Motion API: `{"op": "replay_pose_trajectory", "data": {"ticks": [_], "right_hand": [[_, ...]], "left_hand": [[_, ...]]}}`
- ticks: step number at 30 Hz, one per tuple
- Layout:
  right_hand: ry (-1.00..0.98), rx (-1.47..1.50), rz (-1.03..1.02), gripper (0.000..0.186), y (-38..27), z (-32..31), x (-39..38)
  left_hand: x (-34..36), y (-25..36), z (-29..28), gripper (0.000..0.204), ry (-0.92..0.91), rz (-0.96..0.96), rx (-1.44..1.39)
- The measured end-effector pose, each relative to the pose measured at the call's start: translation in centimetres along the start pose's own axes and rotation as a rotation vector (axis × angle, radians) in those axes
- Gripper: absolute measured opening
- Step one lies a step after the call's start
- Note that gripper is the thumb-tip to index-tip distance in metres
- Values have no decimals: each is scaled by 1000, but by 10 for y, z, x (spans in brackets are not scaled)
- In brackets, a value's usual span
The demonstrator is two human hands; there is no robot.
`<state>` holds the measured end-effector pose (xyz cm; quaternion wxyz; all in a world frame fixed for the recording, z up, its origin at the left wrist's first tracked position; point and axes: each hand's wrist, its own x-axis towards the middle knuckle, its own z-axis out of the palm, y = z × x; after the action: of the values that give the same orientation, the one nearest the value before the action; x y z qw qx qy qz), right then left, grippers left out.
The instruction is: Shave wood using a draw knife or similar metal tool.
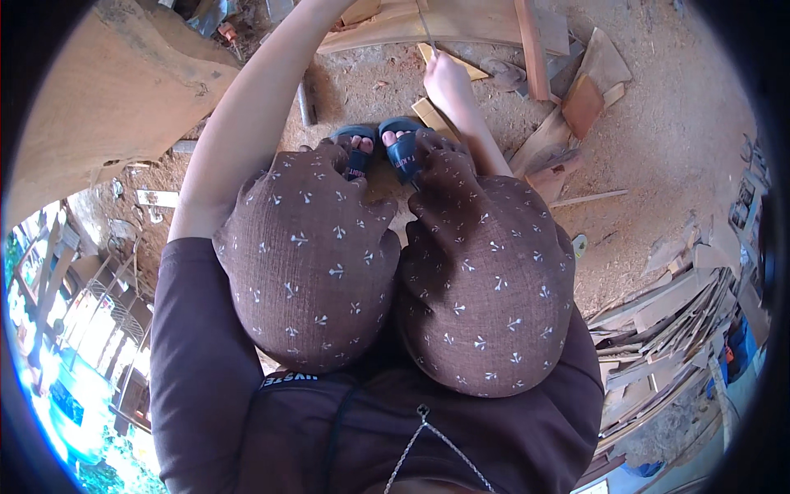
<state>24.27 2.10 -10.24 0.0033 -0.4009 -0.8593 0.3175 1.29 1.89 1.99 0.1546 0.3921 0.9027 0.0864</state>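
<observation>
My right hand [448, 81] is closed round the lower end of a thin dark rod [425, 23], whose upper part runs out at the top edge; its exact kind cannot be told. Just beyond that hand, a broad wooden plank [477, 25] lies across the top of the view. Under the fist rests a yellowish piece of wood [467, 69]. A light wood offcut [434, 117] lies between the right forearm and my sandals. My left forearm [267, 78] reaches up past the left knee, and its hand is beyond the top edge.
A large wooden slab [123, 99] stands at upper left. Reddish wood strips [533, 49] and blocks [583, 105] lie right of my hand on the dusty floor. At right is a heap of thin scrap boards [666, 329]. A metal tube [307, 105] lies near my left forearm.
</observation>
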Motion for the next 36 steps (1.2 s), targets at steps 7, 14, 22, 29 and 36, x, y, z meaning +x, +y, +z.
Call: {"op": "replay_pose_trajectory", "data": {"ticks": [7, 14, 22, 29, 36], "right_hand": [[-65, 9, 19, 26, 26, -9, -62], [-60, 11, 72, 30, 0, 2, 9], [-46, -1, 22, 26, 18, 1, -45], [-85, -34, 66, 25, 6, 1, -15], [-54, -21, -11, 27, 6, 9, -9]], "left_hand": [[-4, -2, 0, 38, -31, -19, -2], [-1, 6, -4, 36, -47, -28, -6], [-2, 2, -4, 35, -64, -69, -18], [-4, 1, -4, 39, -34, 4, 21], [-2, -4, 0, 36, -23, -7, -13]]}}
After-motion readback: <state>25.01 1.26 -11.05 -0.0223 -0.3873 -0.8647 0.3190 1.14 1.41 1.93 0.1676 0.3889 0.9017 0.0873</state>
